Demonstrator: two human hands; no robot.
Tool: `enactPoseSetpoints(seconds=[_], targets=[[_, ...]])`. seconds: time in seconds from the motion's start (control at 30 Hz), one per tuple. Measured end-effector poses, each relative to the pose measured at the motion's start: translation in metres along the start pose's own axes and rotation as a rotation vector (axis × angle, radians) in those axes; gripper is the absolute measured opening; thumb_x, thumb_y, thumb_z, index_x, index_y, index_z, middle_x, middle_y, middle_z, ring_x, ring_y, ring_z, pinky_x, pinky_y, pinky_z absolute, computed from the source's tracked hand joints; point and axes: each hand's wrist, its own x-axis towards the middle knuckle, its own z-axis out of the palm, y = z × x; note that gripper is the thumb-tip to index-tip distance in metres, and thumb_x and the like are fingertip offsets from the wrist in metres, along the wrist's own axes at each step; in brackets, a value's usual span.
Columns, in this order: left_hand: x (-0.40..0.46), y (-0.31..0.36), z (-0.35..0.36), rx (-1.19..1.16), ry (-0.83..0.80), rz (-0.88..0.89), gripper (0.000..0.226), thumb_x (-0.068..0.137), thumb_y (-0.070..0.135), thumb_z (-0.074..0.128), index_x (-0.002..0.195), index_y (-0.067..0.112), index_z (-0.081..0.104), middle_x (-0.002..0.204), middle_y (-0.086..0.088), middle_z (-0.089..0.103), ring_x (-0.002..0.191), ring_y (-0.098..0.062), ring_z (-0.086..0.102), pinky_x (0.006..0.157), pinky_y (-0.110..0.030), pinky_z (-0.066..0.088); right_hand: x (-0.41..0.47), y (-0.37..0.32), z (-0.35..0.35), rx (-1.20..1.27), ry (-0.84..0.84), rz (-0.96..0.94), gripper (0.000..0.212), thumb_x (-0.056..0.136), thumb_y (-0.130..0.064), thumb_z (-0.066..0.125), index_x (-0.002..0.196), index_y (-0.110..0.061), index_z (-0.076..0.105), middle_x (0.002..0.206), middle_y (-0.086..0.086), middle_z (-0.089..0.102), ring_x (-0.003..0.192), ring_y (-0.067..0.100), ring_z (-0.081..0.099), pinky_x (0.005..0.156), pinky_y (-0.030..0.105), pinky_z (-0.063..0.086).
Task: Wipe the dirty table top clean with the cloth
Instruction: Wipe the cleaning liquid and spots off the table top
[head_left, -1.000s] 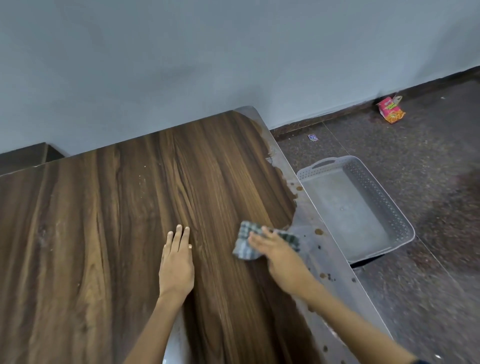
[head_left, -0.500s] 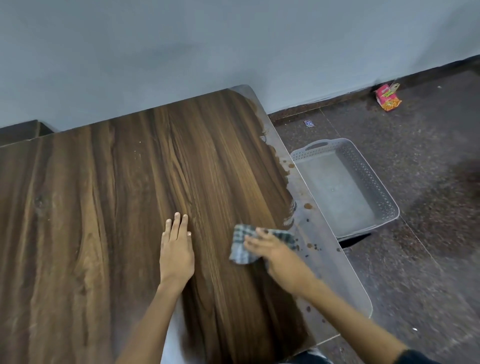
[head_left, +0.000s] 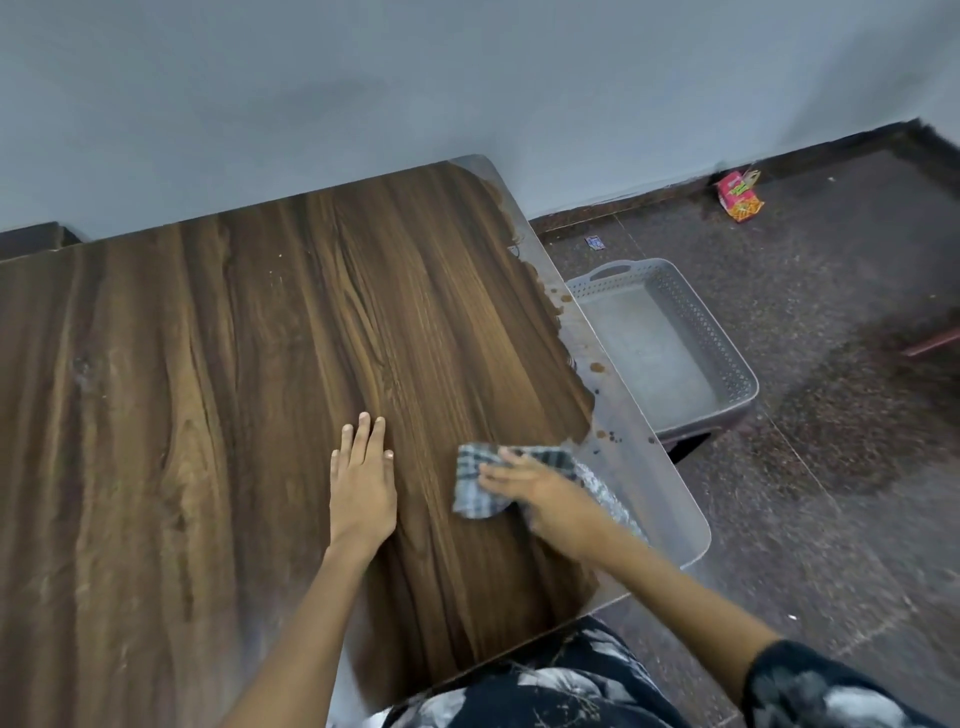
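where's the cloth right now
In the head view the cloth lies under the right hand, near the table's right edge, beside the flat left hand.

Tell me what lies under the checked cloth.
The checked grey cloth lies on the wooden table top at its grey right edge strip, pressed by the right hand. Any dirt beneath it is covered and cannot be seen.

My view has pulled back: the table's (head_left: 218, 395) near edge and my patterned clothes (head_left: 545, 686) now show. My right hand (head_left: 550, 493) on the cloth (head_left: 475, 486) sits nearer the near right corner than 1.0 s ago. Brown spots (head_left: 597, 367) now lie farther beyond the cloth.
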Motion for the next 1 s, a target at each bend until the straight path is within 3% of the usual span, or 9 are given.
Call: enactPoseSetpoints(seconds=[0.13, 0.23, 0.4, 0.47, 0.53, 0.63, 0.73, 0.83, 1.0], targets=[[-0.022, -0.003, 0.0, 0.002, -0.027, 0.022, 0.047, 0.101, 0.021, 0.025, 0.147, 0.014, 0.018, 0.156, -0.001, 0.01, 0.145, -0.02, 0.002, 0.117, -0.039, 0.006, 0.045, 0.025, -0.024, -0.059, 0.139, 0.291, 0.063, 0.085, 0.013, 0.04, 0.141, -0.016, 0.037, 0.153, 0.006, 0.024, 0.144, 0.026, 0.013, 0.118, 0.035, 0.01], [-0.038, -0.007, 0.002, 0.006, -0.036, 0.03, 0.047, 0.101, 0.021, 0.026, 0.147, 0.015, 0.019, 0.156, -0.001, 0.011, 0.144, -0.02, 0.003, 0.117, -0.039, 0.006, 0.077, 0.014, -0.001, -0.046, 0.205, 0.344, 0.069, 0.078, 0.02, 0.041, 0.139, -0.012, 0.04, 0.15, 0.007, 0.031, 0.143, 0.027, 0.014, 0.119, 0.037, 0.011], [-0.058, -0.012, 0.003, -0.025, -0.041, 0.044, 0.047, 0.1, 0.022, 0.028, 0.146, 0.014, 0.022, 0.156, -0.002, 0.012, 0.144, -0.021, 0.004, 0.116, -0.04, 0.007, -0.002, -0.034, 0.05, -0.042, -0.027, -0.008, 0.074, 0.076, 0.022, 0.04, 0.139, -0.015, 0.04, 0.15, 0.0, 0.031, 0.139, 0.011, 0.008, 0.114, 0.027, 0.001], [-0.062, -0.011, 0.003, -0.036, -0.048, 0.038, 0.047, 0.1, 0.022, 0.028, 0.146, 0.014, 0.021, 0.156, -0.001, 0.012, 0.144, -0.021, 0.003, 0.116, -0.04, 0.006, -0.044, -0.02, 0.048, -0.044, -0.044, -0.051, 0.073, 0.075, 0.021, 0.041, 0.138, -0.016, 0.042, 0.149, -0.005, 0.032, 0.137, 0.006, 0.007, 0.116, 0.027, 0.001], [-0.065, -0.01, 0.003, -0.041, -0.049, 0.028, 0.047, 0.1, 0.021, 0.028, 0.146, 0.014, 0.021, 0.156, -0.001, 0.011, 0.145, -0.021, 0.002, 0.116, -0.04, 0.005, -0.06, 0.007, 0.033, -0.039, 0.081, 0.1, 0.072, 0.077, 0.021, 0.042, 0.137, -0.019, 0.043, 0.147, -0.007, 0.031, 0.138, 0.008, 0.011, 0.119, 0.031, 0.005], [-0.069, -0.008, 0.004, -0.044, -0.056, 0.01, 0.047, 0.101, 0.02, 0.027, 0.147, 0.014, 0.02, 0.156, -0.002, 0.01, 0.145, -0.021, 0.001, 0.116, -0.04, 0.005, -0.036, 0.035, -0.003, 0.019, 0.221, 0.337, 0.059, 0.079, 0.021, 0.039, 0.133, -0.003, 0.046, 0.141, 0.001, 0.035, 0.14, 0.025, 0.018, 0.115, 0.022, 0.004], [-0.075, -0.005, 0.004, -0.048, -0.065, 0.004, 0.047, 0.1, 0.02, 0.027, 0.147, 0.014, 0.02, 0.157, -0.002, 0.009, 0.145, -0.022, 0.001, 0.116, -0.041, 0.005, 0.001, 0.028, -0.007, -0.03, 0.257, 0.429, 0.063, 0.078, 0.02, 0.042, 0.136, -0.007, 0.044, 0.148, 0.012, 0.033, 0.142, 0.032, 0.018, 0.118, 0.034, 0.013], [-0.081, -0.003, 0.004, -0.04, -0.066, -0.003, 0.047, 0.1, 0.019, 0.027, 0.147, 0.014, 0.019, 0.157, -0.002, 0.009, 0.145, -0.022, 0.001, 0.116, -0.041, 0.005, 0.003, 0.004, 0.023, -0.03, 0.183, 0.308, 0.068, 0.079, 0.018, 0.042, 0.138, -0.017, 0.042, 0.151, 0.007, 0.03, 0.143, 0.027, 0.017, 0.118, 0.038, 0.014], [-0.082, 0.002, 0.007, -0.021, -0.057, -0.022, 0.047, 0.101, 0.019, 0.025, 0.147, 0.014, 0.017, 0.157, -0.003, 0.008, 0.144, -0.024, 0.0, 0.116, -0.042, 0.005, -0.077, -0.02, 0.046, -0.033, -0.055, -0.009, 0.066, 0.081, 0.018, 0.041, 0.137, -0.016, 0.044, 0.147, -0.005, 0.035, 0.139, 0.008, 0.01, 0.119, 0.033, 0.009]])
